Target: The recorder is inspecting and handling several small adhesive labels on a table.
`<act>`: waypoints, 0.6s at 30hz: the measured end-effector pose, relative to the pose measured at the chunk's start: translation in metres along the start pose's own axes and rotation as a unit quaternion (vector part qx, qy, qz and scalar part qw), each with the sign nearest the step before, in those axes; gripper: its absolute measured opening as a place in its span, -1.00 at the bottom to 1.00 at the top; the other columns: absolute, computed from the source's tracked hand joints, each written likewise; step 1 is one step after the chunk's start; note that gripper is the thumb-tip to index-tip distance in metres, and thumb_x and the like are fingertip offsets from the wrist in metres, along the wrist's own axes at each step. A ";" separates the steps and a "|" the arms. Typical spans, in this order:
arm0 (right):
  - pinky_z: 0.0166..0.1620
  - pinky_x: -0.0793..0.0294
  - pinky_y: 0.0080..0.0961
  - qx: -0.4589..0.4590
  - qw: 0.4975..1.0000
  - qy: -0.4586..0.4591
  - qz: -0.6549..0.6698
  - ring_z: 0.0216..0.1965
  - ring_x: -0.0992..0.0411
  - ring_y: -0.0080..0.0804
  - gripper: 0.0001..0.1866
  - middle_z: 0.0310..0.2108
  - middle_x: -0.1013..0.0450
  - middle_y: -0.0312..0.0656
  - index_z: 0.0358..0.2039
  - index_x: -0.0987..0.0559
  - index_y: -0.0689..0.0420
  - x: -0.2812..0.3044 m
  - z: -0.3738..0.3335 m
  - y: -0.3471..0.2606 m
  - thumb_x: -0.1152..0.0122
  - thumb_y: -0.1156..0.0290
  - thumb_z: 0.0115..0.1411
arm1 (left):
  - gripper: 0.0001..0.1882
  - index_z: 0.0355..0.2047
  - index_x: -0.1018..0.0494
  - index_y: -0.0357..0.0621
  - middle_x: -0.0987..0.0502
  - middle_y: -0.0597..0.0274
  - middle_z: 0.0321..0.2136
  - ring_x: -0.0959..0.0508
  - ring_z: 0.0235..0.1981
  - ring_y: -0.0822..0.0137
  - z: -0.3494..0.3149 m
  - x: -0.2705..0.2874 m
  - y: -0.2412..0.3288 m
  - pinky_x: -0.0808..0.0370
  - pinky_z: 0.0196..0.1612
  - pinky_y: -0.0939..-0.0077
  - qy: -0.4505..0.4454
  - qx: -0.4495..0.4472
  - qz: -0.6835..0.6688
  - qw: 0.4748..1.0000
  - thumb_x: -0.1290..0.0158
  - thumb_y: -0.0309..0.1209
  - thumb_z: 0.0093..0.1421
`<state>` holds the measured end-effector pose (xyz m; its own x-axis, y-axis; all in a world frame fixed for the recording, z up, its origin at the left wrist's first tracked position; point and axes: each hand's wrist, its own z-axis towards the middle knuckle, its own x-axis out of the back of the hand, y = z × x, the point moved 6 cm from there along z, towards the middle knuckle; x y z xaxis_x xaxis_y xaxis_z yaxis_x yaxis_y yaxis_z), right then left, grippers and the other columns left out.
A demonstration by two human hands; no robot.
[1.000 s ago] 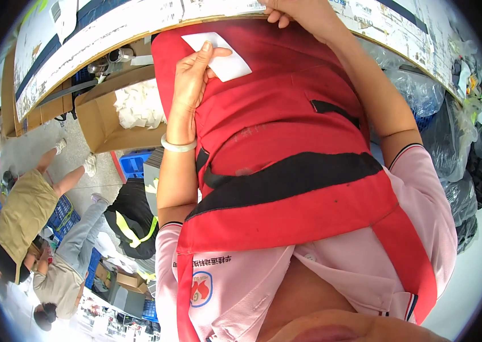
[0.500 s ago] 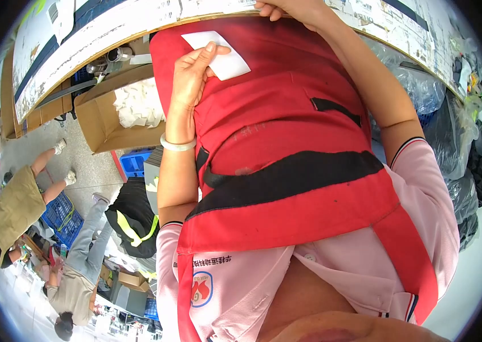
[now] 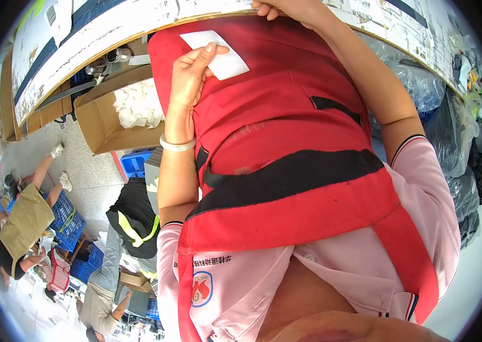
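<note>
My left hand (image 3: pixel 194 71), with a bangle (image 3: pixel 177 143) on its wrist, pinches a small white sheet (image 3: pixel 226 64) between thumb and fingers. Paper or thin card, I cannot tell which. The sheet lies slanted over the red apron (image 3: pixel 286 97) on my lap, below the table edge. At the top of the view, my right hand (image 3: pixel 286 10) rests at the edge of the worktable (image 3: pixel 206 7) with curled fingers. The picture's upper rim cuts this hand off, so whatever it holds is hidden.
Left of my lap stands an open cardboard box (image 3: pixel 95 117) with crumpled white pieces. Nearby are a blue crate (image 3: pixel 135 163) and a black bag (image 3: pixel 132 219). Clear plastic bags (image 3: pixel 449 137) crowd the right side. Co-workers (image 3: pixel 27 219) are on the floor area at far left.
My hands and the white sheet stay almost still. At far left, the co-workers have shifted position, one of them toward the bottom of the view, and a further person now shows.
</note>
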<state>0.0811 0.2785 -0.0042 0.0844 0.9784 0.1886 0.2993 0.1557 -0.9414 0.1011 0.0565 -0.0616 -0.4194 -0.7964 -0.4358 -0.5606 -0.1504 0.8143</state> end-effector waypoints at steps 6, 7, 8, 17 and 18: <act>-0.62 -0.42 -0.64 -0.008 0.999 0.004 -0.036 -0.68 -0.43 -0.50 -0.81 -0.63 -0.48 -0.15 -0.46 -0.55 0.35 -0.002 -0.002 -0.006 -0.16 0.44 0.16 | -0.69 -0.29 -0.56 -0.38 -0.58 0.21 -0.47 -0.46 -0.58 0.58 0.002 0.006 -0.004 -0.44 -0.46 0.75 0.011 0.004 0.016 1.000 -0.02 -0.30 0.28; -0.63 -0.42 -0.63 -0.006 0.999 0.004 -0.039 -0.68 -0.43 -0.50 -0.81 -0.63 -0.48 -0.15 -0.46 -0.55 0.35 -0.001 -0.003 -0.006 -0.15 0.45 0.16 | -0.70 -0.29 -0.56 -0.37 -0.57 0.23 -0.48 -0.43 -0.60 0.60 0.002 0.005 -0.004 -0.41 -0.48 0.76 0.013 0.003 0.016 1.000 -0.03 -0.31 0.28; -0.63 -0.42 -0.63 -0.005 0.999 0.004 -0.042 -0.68 -0.43 -0.50 -0.81 -0.63 -0.48 -0.15 -0.46 -0.55 0.35 0.000 -0.003 -0.006 -0.14 0.46 0.16 | -0.70 -0.29 -0.57 -0.37 -0.57 0.25 -0.49 -0.39 -0.62 0.63 0.003 0.004 -0.005 -0.39 -0.50 0.78 0.015 0.003 0.015 1.000 -0.03 -0.31 0.28; -0.63 -0.41 -0.65 -0.008 0.996 -0.003 -0.086 -0.67 -0.43 -0.52 -0.80 -0.62 -0.47 -0.15 -0.44 -0.54 0.37 -0.007 -0.007 -0.018 -0.10 0.46 0.19 | -0.70 -0.27 -0.56 -0.37 -0.58 0.19 -0.45 -0.51 -0.53 0.52 0.001 0.005 -0.004 -0.48 -0.42 0.70 0.011 0.003 0.002 1.000 -0.03 -0.31 0.27; -0.63 -0.41 -0.65 -0.006 0.996 -0.002 -0.087 -0.67 -0.43 -0.52 -0.80 -0.62 -0.47 -0.15 -0.44 -0.54 0.37 -0.004 -0.007 -0.015 -0.10 0.46 0.19 | -0.70 -0.27 -0.56 -0.37 -0.58 0.19 -0.45 -0.51 -0.53 0.52 0.002 0.005 -0.004 -0.48 -0.42 0.70 0.009 0.000 0.003 1.000 -0.03 -0.31 0.27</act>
<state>0.0831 0.2711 0.0115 0.0271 0.9371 0.3481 0.3197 0.3218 -0.8912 0.1002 0.0538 -0.0680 -0.4098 -0.8073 -0.4247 -0.5585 -0.1461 0.8165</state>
